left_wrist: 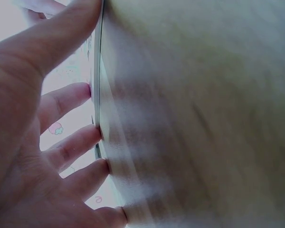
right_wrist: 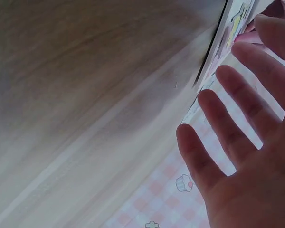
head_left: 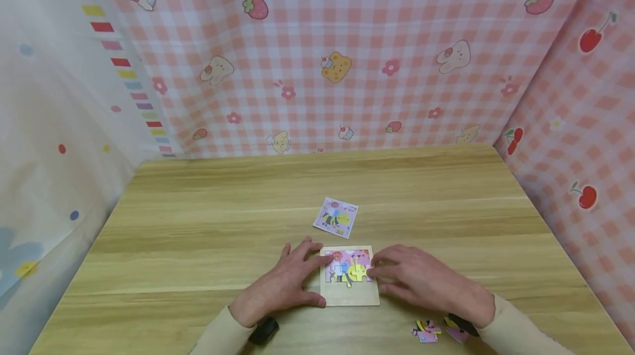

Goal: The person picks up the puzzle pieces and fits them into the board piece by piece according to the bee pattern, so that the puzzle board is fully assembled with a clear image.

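Observation:
A small square wooden jigsaw tray [head_left: 349, 296] lies on the table between the two hands. Joined pieces fill its upper half with a pink scene and a yellow bee face [head_left: 357, 272]; bare wood shows below. My left hand [head_left: 288, 276] spans the tray's left side, thumb at the lower corner, index fingertip over the upper pieces. On the opposite side, my right hand [head_left: 421, 273] has its fingertips right at the tray's edge, beside the bee face. Its fingers [right_wrist: 228, 128] are spread and nearly straight in the right wrist view.
Beyond the tray lies a square picture card [head_left: 336, 217] with a bee on it. Loose jigsaw pieces [head_left: 428, 332] lie near the right forearm, partly behind a black wrist device [head_left: 462, 324]. Patterned cloth [head_left: 317, 57] hangs behind and beside the wooden table [head_left: 198, 222].

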The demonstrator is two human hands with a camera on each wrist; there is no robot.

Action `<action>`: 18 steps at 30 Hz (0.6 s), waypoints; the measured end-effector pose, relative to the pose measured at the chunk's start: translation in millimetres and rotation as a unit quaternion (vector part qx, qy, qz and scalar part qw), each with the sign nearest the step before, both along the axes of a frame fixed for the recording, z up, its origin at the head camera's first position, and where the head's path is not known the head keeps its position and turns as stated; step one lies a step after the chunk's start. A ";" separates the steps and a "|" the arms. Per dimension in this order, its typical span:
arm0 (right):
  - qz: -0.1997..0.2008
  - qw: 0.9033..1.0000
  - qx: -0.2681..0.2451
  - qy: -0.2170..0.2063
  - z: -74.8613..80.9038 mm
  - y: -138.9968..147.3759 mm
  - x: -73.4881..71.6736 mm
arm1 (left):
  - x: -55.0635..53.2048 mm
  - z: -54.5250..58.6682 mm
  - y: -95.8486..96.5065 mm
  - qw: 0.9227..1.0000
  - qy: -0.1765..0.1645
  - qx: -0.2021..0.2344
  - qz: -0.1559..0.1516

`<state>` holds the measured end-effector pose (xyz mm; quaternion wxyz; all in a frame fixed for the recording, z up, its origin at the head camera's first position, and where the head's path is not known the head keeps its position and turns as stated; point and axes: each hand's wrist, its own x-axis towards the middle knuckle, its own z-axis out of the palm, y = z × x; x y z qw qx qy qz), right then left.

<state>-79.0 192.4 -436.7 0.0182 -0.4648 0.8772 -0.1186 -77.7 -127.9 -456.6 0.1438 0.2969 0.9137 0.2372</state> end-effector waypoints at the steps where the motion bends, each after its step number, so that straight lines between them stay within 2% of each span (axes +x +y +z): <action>1: -0.002 1.000 0.002 -0.007 -0.1 -0.3 0.2 | -0.1 0.0 0.1 1.000 0.001 -0.002 0.000; 10: -0.001 0.999 0.013 -0.047 -1.4 -4.3 0.5 | -0.8 -0.1 0.2 1.000 -0.003 -0.007 0.001; 18: 0.015 0.999 0.016 -0.028 -1.7 -4.5 0.3 | -1.0 0.2 0.6 1.000 -0.008 -0.011 0.004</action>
